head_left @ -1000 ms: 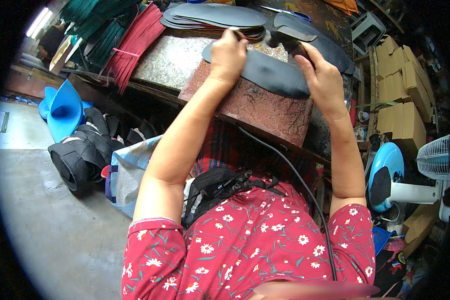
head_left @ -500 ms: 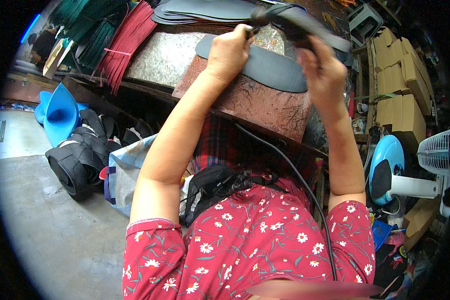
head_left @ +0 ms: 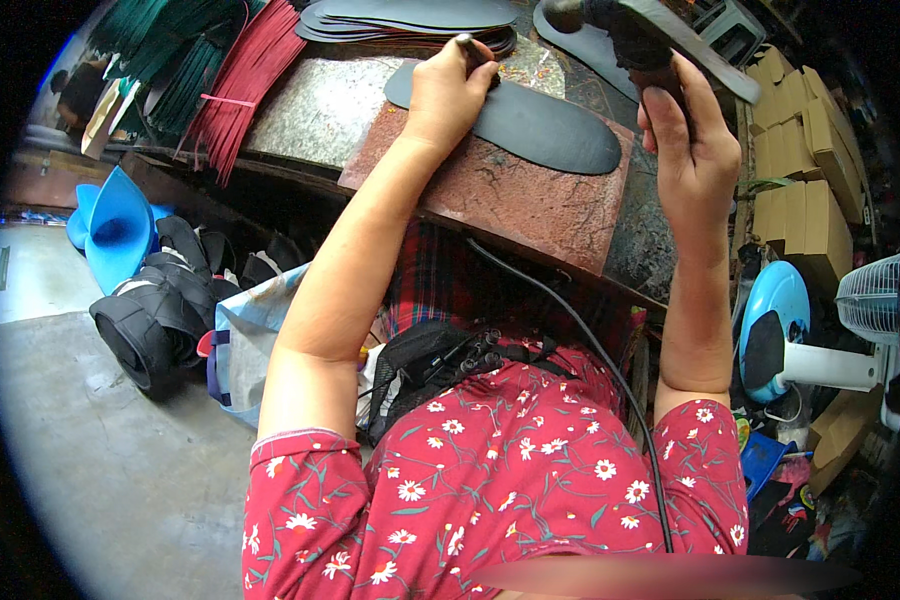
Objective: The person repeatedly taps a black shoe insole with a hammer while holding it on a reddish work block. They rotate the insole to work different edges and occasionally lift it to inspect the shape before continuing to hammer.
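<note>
A dark grey shoe-sole-shaped sheet lies flat on a reddish-brown board on the workbench. My left hand is closed around a short punch-like tool, its pale metal end sticking up above my fingers. The tool's lower end is hidden behind my hand, over the sheet. To the right, my right hand grips a hammer with a dark wrapped middle and a long grey end, raised above the bench. The hammer's far parts run up to the top of the picture.
Stacked grey soles lie at the back of the bench, beside bundled red strips and green strips. Cardboard boxes and a white fan stand at the right. A black cable hangs before my body.
My right hand has moved up and to the right with the hammer, which was blurred before. My left hand has shifted slightly left with the punch-like tool.
</note>
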Demonstrator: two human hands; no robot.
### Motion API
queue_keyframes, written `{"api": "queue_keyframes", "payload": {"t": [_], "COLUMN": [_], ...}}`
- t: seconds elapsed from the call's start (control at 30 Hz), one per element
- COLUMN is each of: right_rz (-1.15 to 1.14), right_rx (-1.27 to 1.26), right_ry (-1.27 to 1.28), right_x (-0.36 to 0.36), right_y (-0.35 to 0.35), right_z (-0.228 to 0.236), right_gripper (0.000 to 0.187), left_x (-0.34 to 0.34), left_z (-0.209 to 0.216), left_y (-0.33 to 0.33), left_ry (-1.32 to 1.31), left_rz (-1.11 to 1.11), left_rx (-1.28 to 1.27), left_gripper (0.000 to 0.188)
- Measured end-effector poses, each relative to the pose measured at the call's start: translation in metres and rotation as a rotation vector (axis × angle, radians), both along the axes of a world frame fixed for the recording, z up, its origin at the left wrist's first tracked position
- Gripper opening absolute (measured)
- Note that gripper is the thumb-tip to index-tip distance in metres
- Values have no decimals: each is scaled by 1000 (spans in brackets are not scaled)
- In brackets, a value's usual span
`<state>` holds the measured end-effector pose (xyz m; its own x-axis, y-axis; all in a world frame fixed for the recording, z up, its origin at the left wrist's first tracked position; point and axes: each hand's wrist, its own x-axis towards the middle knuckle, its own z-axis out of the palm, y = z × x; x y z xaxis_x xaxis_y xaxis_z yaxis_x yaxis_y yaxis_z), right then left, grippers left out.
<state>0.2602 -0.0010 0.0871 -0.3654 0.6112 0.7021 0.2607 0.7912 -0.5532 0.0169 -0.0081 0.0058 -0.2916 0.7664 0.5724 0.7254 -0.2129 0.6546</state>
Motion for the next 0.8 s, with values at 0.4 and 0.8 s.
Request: {"api": "queue_keyframes", "payload": {"t": [0.4, 0.8], "right_rz": [-193, -185], "right_rx": [-121, -138], "right_ry": [-180, -216], "right_x": [16, 3], "right_y": [16, 13], "right_z": [-19, -28], "right_gripper": [40, 36], "left_x": [1, 15], "left_z": [-2, -1], "left_y": [6, 5], "left_ry": [-579, -408], "left_rz": [-173, -57], "left_rx": [-119, -53], "left_gripper": [9, 20]}}
